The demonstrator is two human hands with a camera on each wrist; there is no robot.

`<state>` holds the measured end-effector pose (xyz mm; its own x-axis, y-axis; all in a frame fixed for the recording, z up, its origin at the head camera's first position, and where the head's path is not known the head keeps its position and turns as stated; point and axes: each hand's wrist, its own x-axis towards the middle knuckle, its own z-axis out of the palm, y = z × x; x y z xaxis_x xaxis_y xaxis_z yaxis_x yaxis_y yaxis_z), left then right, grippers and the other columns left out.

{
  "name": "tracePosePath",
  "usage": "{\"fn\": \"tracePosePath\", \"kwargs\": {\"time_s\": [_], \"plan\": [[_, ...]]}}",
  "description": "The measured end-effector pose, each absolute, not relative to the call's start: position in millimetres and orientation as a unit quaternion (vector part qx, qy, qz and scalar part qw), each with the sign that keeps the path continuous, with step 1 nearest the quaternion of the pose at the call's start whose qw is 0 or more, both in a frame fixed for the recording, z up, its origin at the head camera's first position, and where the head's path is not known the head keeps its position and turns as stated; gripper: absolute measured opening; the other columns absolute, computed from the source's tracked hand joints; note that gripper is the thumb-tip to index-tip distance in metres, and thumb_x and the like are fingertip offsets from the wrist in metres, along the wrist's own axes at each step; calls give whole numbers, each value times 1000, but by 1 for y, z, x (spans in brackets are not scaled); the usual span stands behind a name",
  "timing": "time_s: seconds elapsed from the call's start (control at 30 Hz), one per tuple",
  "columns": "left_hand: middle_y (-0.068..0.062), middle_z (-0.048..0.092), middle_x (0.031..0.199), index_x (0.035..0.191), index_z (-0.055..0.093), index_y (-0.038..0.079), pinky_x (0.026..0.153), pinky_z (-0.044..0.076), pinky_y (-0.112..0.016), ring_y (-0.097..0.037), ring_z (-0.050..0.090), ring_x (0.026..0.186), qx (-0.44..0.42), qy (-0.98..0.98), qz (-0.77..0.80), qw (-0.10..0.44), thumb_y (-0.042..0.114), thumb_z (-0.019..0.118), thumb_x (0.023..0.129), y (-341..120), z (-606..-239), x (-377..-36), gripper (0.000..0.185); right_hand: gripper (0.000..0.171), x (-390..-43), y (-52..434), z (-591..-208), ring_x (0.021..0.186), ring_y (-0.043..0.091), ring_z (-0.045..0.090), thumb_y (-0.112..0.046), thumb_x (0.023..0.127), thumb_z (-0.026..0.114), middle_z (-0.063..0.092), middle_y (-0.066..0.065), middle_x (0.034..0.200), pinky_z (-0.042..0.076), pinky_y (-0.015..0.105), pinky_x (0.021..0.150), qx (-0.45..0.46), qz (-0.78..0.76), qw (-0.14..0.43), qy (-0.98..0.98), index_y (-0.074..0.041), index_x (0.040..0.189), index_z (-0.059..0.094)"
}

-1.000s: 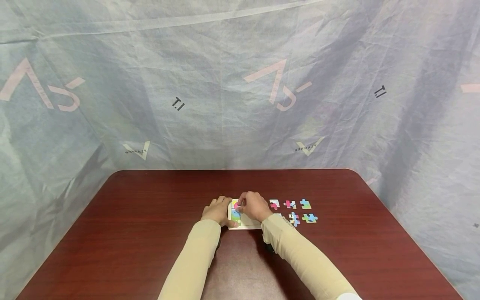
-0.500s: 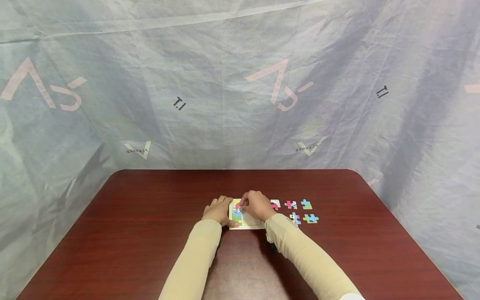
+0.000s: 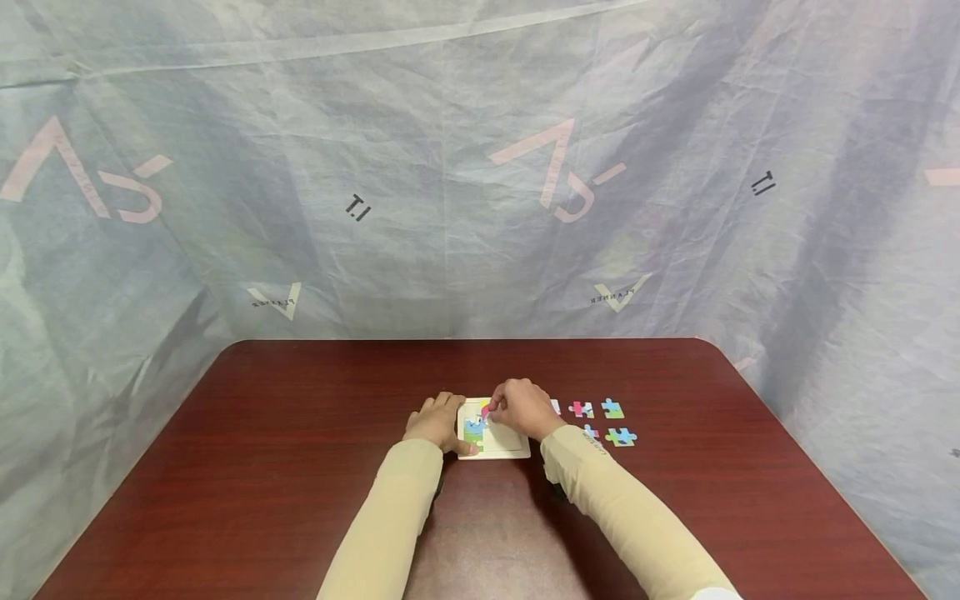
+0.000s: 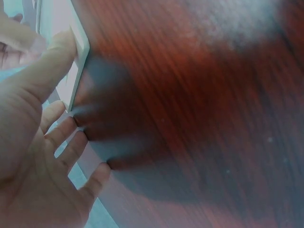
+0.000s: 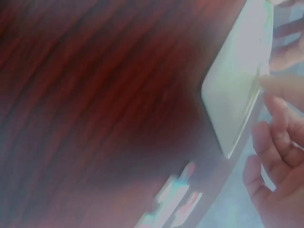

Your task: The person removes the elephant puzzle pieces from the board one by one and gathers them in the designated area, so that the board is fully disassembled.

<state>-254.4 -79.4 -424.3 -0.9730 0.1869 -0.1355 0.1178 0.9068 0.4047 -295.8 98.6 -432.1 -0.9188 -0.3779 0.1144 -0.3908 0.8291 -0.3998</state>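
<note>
In the head view my right hand (image 3: 522,408) pinches a pink-and-yellow jigsaw piece (image 3: 485,409) over the upper part of a cream puzzle tray (image 3: 513,455). Its fingertips cover part of the piece. Joined blue-and-green pieces (image 3: 473,430) lie at the tray's left side, and the upper left corner shows bare cream. My left hand (image 3: 435,423) steadies the tray, its thumb on the near left corner and its fingers spread along the left edge. The left wrist view shows that thumb (image 4: 57,54) flat on the tray's rim, the other fingertips by the table.
To the right of the tray lie loose jigsaw pieces: a pink one (image 3: 581,409), a blue-green one (image 3: 612,408) and another blue-green one (image 3: 622,437). The right hand and sleeve partly cover others. A grey fabric sheet (image 3: 450,208) hangs behind the dark red table (image 3: 337,383).
My right hand has moved slightly right, taking the pink-and-yellow piece from the tray's upper left corner with it. The left hand stays at the tray.
</note>
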Motion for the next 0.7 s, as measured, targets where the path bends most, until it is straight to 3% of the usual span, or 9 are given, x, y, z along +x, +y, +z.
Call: {"fn": "tracePosePath", "kwargs": {"time_s": [0.2,0.47,0.7], "plan": [[-12,48,147,147,49,8,103,41,-55,-34,45,134,79,973,200,89,34,91,76,-78,-423,-254,86,11,-295,111,-432,70,9,54,-16,82,86,63,-7,77,47,30,62,216,207,-10,-954,-20,81,76],[-12,48,148,147,49,8,104,41,-55,-34,45,133,78,972,200,93,35,91,77,-78,-422,-252,86,30,-293,114,-430,85,17,58,-26,79,90,63,1,99,50,37,75,200,198,-16,-960,-14,103,76],[-12,48,148,148,49,9,104,41,-56,-34,45,134,80,974,193,93,36,90,77,-79,-424,-254,86,32,-294,114,-431,86,17,57,-26,80,89,62,2,100,50,35,76,194,191,-20,-962,-13,107,78]]}}
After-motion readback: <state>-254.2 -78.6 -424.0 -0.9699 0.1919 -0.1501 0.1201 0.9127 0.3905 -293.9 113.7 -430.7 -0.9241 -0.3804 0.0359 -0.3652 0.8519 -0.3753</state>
